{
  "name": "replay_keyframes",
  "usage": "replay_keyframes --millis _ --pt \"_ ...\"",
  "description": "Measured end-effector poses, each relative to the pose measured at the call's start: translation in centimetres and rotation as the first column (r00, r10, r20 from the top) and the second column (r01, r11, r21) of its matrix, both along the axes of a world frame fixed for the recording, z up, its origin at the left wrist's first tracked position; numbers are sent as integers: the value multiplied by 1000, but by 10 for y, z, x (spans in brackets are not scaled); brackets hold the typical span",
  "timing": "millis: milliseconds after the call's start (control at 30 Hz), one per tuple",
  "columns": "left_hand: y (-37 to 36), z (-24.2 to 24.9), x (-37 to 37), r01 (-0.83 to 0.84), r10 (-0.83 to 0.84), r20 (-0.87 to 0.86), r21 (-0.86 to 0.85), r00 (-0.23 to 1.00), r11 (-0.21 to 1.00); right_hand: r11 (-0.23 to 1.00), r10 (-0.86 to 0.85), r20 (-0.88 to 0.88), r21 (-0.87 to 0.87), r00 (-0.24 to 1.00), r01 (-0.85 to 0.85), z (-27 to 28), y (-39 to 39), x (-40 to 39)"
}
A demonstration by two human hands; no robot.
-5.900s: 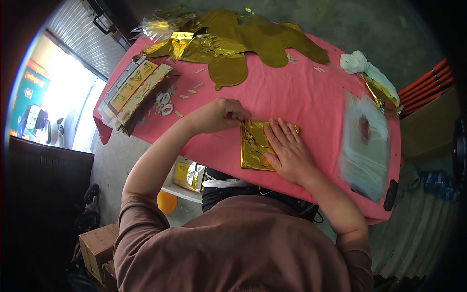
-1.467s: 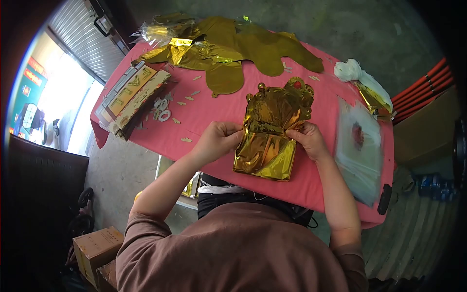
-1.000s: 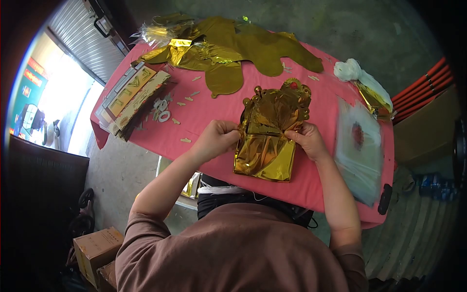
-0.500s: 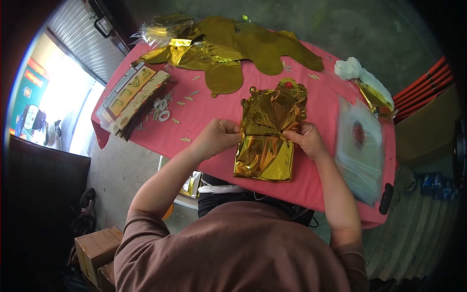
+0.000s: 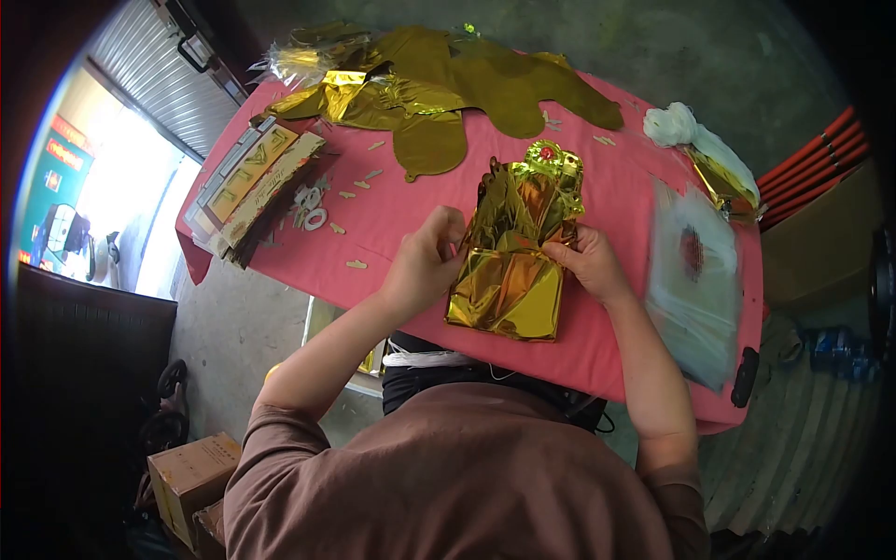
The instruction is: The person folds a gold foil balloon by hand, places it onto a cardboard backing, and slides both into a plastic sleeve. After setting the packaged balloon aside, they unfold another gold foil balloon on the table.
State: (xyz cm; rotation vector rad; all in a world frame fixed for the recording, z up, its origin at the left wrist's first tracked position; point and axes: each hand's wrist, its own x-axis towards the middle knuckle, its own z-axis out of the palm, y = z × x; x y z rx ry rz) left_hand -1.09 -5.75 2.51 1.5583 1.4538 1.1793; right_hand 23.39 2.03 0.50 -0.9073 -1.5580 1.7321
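Note:
A folded gold foil balloon lies on the pink cloth in front of me, its far part creased and raised, with a red spot near the top. My left hand is closed at its left edge, fingers curled; the fingertips are partly hidden. On the other side, my right hand pinches the foil between thumb and fingers near the fold. Larger flat gold foil balloons spread along the far side of the table.
Printed cardboard packs stand at the left, beside white rolls and small pale strips. Clear plastic bags lie at the right, below a white bundle. A pink cloth covers the table. Cardboard boxes sit on the floor.
The far part of the foil balloon has narrowed and folded upward. My left hand has shifted slightly up along the left edge, while the right keeps its pinch.

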Motion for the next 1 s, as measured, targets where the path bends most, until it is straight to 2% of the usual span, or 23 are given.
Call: replay_keyframes --millis 100,200,267,333,400,533,633,700,833,900,1000 --pt "-1 -7 0 10 -8 -27 74 1000 997 1000 -21 1 9 1000 21 -4 1 -1" --pt "0 -9 -7 65 -65 -84 -1 994 998 1000 -11 25 14 1000 10 -4 1 1" --pt "0 -8 -6 67 -64 -76 33 995 997 1000 -5 52 13 999 5 -3 1 2" --pt "-1 -8 -6 70 -66 -68 61 996 996 1000 0 8 29 1000 0 -6 1 0" --pt "0 -12 -7 82 -86 97 41 992 996 1000 -1 18 27 1000 1 -1 0 0" --pt "1 -10 -17 211 -195 194 -67 962 975 998 1 2 62 1000 -1 -7 0 -2" --pt "-1 -6 -8 125 -109 128 -118 986 985 995 8 35 103 999 -12 -9 2 0" --pt "0 -13 -8 75 -65 138 -70 988 995 995 2 22 105 1000 -5 -9 2 0" --pt "4 -22 -10 94 -77 147 -112 986 989 995 -22 7 101 1000 22 -9 0 -2" --pt "5 -16 -8 112 -75 281 -119 957 987 994 -14 -10 109 1000 15 -14 2 0" --pt "6 -16 -6 77 -36 335 -111 941 991 994 -1 -36 109 999 5 -16 3 2"
